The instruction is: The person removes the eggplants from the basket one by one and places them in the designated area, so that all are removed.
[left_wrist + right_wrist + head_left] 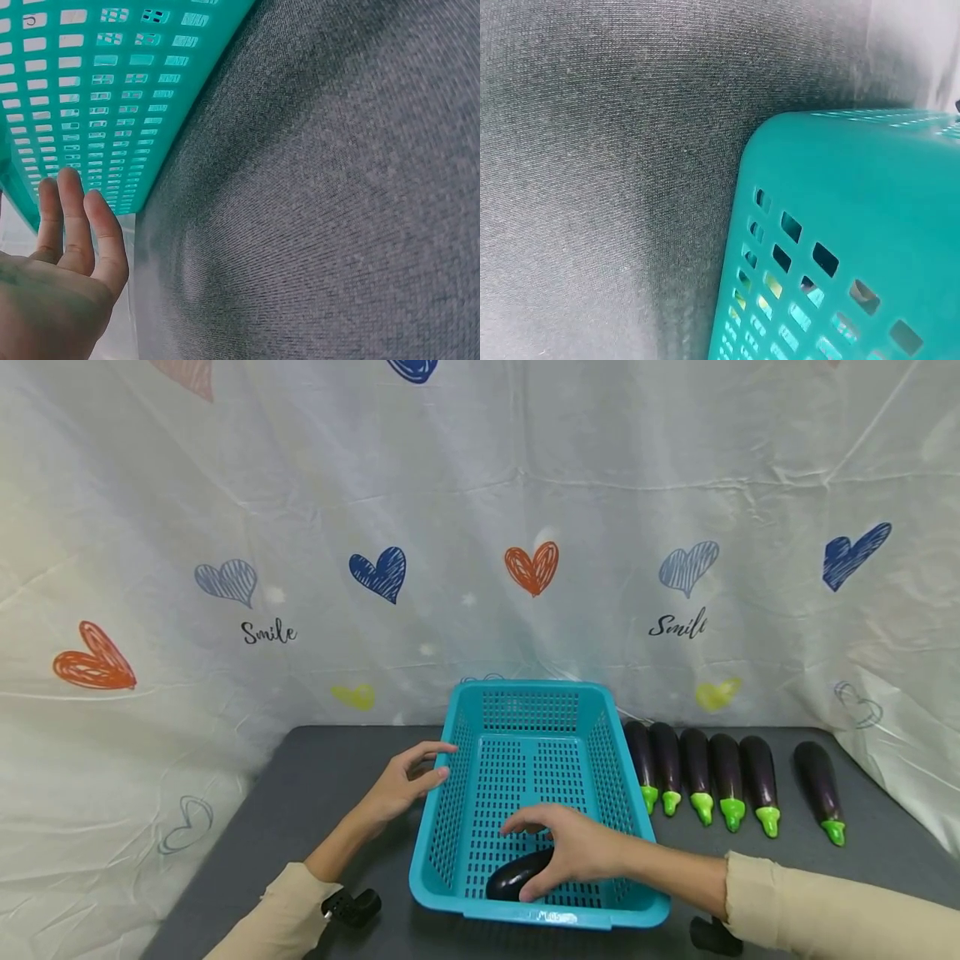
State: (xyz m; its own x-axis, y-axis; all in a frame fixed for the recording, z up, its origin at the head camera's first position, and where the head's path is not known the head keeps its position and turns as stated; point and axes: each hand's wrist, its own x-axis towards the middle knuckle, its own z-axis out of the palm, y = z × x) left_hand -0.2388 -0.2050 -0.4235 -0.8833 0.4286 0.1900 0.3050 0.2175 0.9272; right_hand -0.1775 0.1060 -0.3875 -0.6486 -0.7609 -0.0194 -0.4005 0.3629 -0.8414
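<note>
A blue plastic basket [540, 920] with slotted walls sits in the middle of the dark table. Inside it, near the front wall, lies a dark eggplant [512, 878]. My right hand [573, 847] reaches over the basket's right side and holds this eggplant, thumb on its near side and fingers arched over it; its stem end is hidden by the hand. At the left rim is my left hand [401, 785], index finger and thumb tips right at the edge. In the left wrist view, the other fingers [75, 221] extend loosely beside the basket's outer wall [90, 97].
To the basket's right, several eggplants [696, 768] lie in a row, green stems toward me. One more eggplant [819, 785] lies apart, farther right. Behind the table [330, 768] hangs a white curtain [450, 635] printed with hearts.
</note>
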